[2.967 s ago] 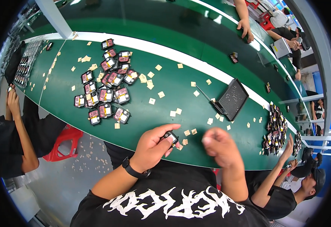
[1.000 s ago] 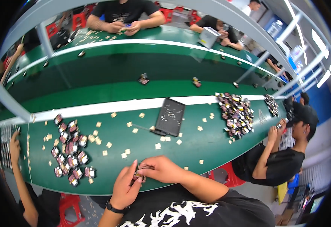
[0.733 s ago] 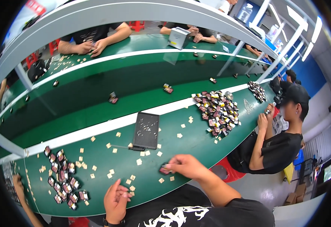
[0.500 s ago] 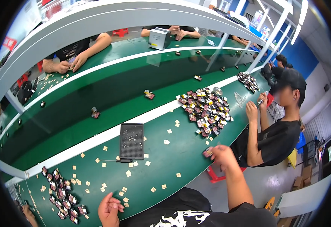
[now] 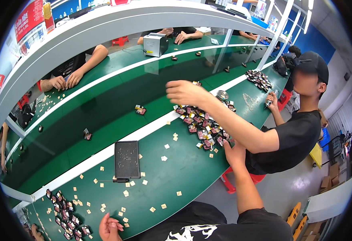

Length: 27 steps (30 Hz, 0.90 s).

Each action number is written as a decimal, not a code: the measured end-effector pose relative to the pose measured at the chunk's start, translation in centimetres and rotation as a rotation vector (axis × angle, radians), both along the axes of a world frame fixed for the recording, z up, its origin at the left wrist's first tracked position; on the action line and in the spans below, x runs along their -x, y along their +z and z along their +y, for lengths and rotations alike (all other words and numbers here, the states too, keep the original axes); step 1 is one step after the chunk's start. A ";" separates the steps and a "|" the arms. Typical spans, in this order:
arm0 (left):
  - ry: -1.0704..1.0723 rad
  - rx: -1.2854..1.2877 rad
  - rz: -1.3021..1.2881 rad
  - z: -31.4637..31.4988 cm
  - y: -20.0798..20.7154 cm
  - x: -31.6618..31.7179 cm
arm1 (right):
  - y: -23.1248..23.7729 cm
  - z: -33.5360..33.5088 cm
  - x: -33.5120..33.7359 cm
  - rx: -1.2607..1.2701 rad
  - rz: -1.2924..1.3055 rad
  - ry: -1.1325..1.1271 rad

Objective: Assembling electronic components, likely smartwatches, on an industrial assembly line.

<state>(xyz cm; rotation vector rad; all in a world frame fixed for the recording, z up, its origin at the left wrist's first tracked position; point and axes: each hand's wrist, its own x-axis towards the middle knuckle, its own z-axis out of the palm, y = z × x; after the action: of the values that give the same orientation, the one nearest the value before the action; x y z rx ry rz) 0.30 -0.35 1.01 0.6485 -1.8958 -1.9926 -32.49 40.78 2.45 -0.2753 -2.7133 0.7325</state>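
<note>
Parts in the dark pile (image 5: 202,128), centre right of the frame, look light, rigid and small; pinch one by its edges. Your right hand (image 5: 235,152) reaches its near edge, grip hidden; your left hand (image 5: 110,228), bottom centre, curls loosely, empty.

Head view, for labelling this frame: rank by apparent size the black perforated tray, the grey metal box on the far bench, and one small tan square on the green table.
1. Black perforated tray: largest.
2. Grey metal box: smaller, though it sits farther away, so the true order is unsure.
3. Tan square: clearly smallest.
</note>
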 end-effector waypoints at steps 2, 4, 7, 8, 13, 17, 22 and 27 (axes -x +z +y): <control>-0.008 0.025 -0.013 0.2 0.0 0.1 | -0.5 0.9 -0.3 -0.058 0.060 0.022; 0.006 0.030 -0.035 0.4 -0.1 0.1 | -0.8 1.2 -0.5 0.023 0.139 0.163; 0.038 0.051 -0.047 0.5 -0.1 0.2 | -1.1 0.3 -1.1 0.056 0.207 0.208; 0.029 0.057 -0.050 0.5 -0.2 0.2 | -1.3 0.2 -1.2 0.061 0.204 0.199; 0.041 0.045 -0.030 0.4 -0.5 0.2 | -1.5 -0.1 -2.0 0.024 0.180 0.240; 0.063 0.034 -0.009 1.0 -0.1 0.4 | -1.6 0.1 -2.5 0.051 0.175 0.292; 0.060 0.044 -0.039 1.1 0.3 0.3 | 0.8 -1.2 -3.8 0.440 -0.093 0.304; 0.006 0.123 -0.097 2.0 1.7 0.9 | 3.4 -3.5 -6.0 0.385 -0.093 0.555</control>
<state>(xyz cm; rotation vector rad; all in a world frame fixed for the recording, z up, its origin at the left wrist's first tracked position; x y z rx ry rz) -0.57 1.69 2.73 0.7281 -2.0512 -1.8542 -26.53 37.28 5.81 0.3907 -2.7311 1.4268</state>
